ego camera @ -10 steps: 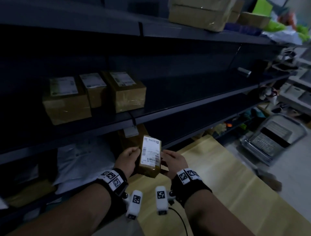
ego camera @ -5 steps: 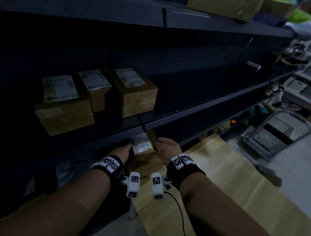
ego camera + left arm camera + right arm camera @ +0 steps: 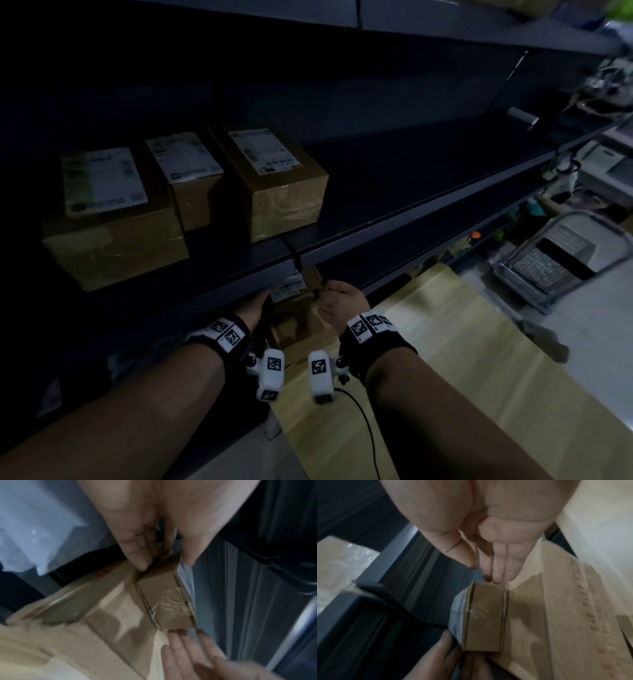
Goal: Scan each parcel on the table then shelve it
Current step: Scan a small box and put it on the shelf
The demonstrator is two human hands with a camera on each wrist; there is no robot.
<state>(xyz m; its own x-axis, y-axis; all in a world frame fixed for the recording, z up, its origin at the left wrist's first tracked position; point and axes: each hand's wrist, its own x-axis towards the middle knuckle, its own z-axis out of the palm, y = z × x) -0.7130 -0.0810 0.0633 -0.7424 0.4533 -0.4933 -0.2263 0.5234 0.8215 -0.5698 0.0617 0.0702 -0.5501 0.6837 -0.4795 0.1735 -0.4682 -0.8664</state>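
Observation:
A small brown cardboard parcel (image 3: 291,287) with a white label on top sits just under the middle shelf's front edge, between my two hands. My left hand (image 3: 164,563) pinches one end of the parcel (image 3: 166,595), thumb on the labelled face and fingers on the opposite side. My right hand (image 3: 488,574) has straight fingers, their tips at the other end of the parcel (image 3: 485,615) without gripping it. The parcel lies against a larger cardboard box (image 3: 85,608) on the lower level. In the head view the shelf edge hides most of both hands' fingers.
Three labelled brown parcels (image 3: 116,219), (image 3: 191,178), (image 3: 274,181) stand on the middle shelf (image 3: 394,178), whose right part is bare. A pale wooden table (image 3: 445,359) lies under my right arm. A white bag (image 3: 34,527) lies left of the boxes. A metal step stool (image 3: 555,260) stands far right.
Both hands carried the small parcel forward, from in front of me to under the shelf edge. My right hand has let go and its fingers are straight.

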